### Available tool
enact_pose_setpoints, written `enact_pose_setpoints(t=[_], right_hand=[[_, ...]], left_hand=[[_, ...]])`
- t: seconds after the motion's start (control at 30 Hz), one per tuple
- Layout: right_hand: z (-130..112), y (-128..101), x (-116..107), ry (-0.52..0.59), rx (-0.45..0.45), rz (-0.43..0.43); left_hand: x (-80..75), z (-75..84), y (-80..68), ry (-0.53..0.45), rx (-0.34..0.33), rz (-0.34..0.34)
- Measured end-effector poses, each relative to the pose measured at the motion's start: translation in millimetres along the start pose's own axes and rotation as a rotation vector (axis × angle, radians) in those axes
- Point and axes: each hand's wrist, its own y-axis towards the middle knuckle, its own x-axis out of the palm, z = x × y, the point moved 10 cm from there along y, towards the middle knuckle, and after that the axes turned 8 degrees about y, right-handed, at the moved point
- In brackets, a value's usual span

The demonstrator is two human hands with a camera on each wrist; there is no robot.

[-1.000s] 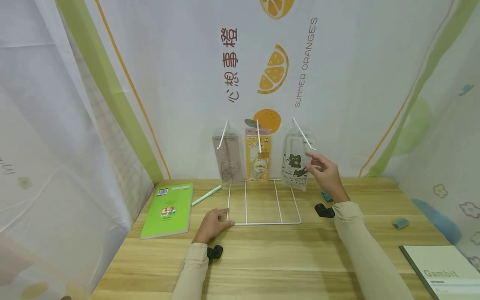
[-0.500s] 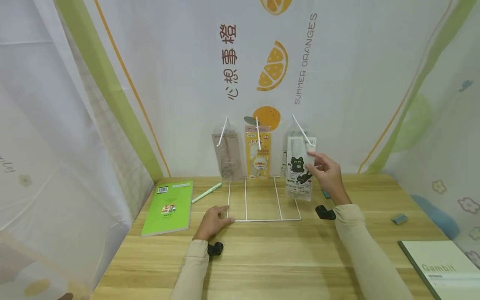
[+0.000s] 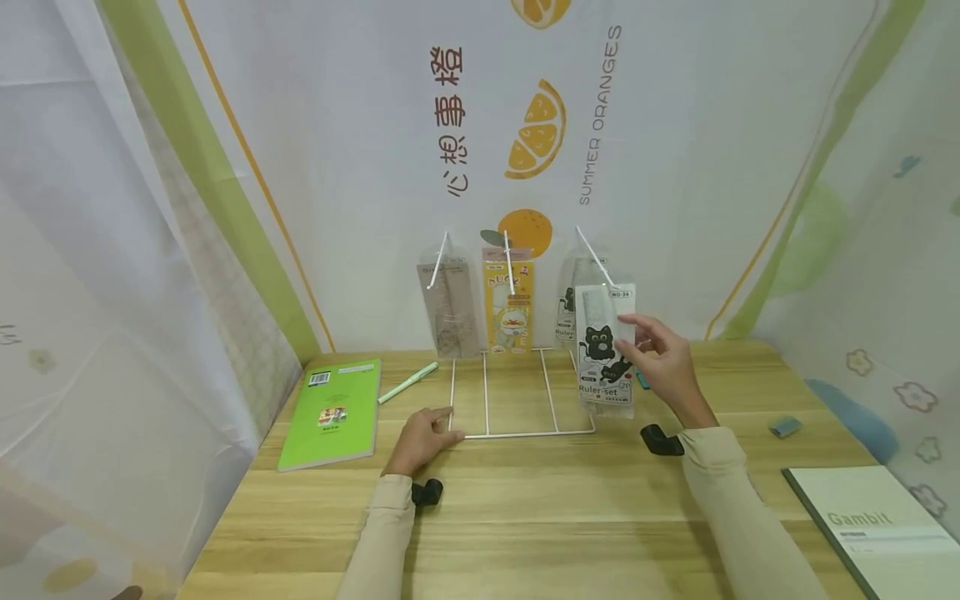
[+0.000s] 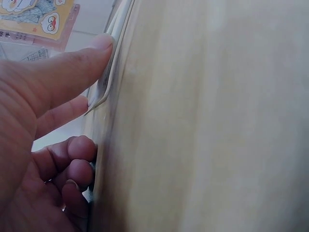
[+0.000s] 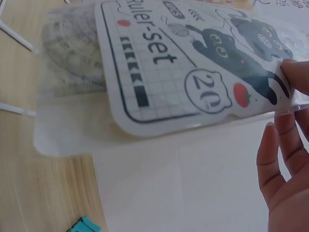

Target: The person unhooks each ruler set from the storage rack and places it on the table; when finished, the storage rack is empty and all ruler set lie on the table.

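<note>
So the wire rack (image 3: 522,400) is sitting mid-table against the back wall, with the ruler-set pack (image 3: 605,350) hanging off its right hook. A notebook (image 3: 330,412) and pen (image 3: 407,382) are lying left of it, the Gambit book (image 3: 885,533) sitting front right.

Right hand (image 3: 663,367) pinches ruler-set pack (image 3: 604,350); left hand (image 3: 420,440) presses wire rack (image 3: 521,433).

A green notebook (image 3: 332,412) lies on the counter (image 3: 525,517) left of the wire rack, a pale green pen (image 3: 407,383) between them. Far right of the rack lie a small blue eraser (image 3: 784,427) and a Gambit book (image 3: 877,533).
</note>
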Motion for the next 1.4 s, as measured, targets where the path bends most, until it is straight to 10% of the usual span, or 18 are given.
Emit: enact_pose_setpoints(t=[0.93, 1.4], right_hand=[[-3.6, -35.5, -18.4, 0.107, 0.075, 0.061], [21.6, -89.0, -31.9, 0.101, 0.427, -0.109]], left_hand=[[-5.1, 0.2, -1.6, 0.011, 0.020, 0.024], [-1.1, -0.4, -0.8, 0.005, 0.020, 0.020]])
